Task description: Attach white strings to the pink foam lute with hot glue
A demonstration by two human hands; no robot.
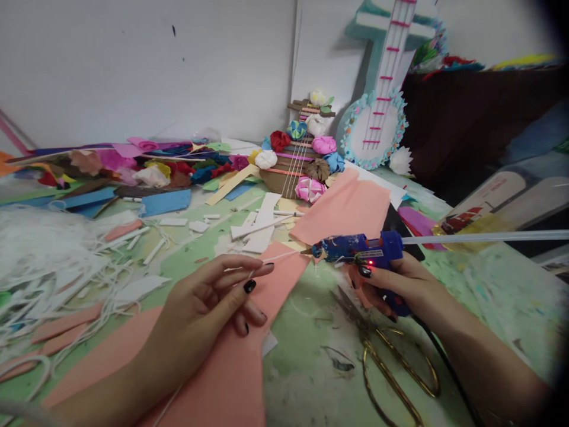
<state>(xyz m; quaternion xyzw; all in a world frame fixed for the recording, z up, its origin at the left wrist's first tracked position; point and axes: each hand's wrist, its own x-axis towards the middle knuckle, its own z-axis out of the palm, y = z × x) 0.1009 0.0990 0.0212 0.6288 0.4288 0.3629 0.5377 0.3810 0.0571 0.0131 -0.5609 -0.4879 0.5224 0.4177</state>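
My right hand (391, 281) is wrapped round a blue glue gun (360, 249), its red light lit and a long clear glue stick coming out of the back. The nozzle points left and meets the end of a thin white string (281, 257). My left hand (222, 296) holds that string between its fingers, the fingertips pressed close together. Beneath the left hand lies a salmon-coloured guitar-shaped piece (231, 379), its narrow part reaching up towards the nozzle. Gold-handled scissors (377, 344) lie open on the table below the glue gun.
White string and scraps (48, 255) heap up at the left. Coloured paper pieces (164, 160) line the back. A small flower-covered guitar (291, 163) and a larger teal-and-white one (377, 118) stand against the wall. A salmon sheet (351, 204) lies behind the glue gun.
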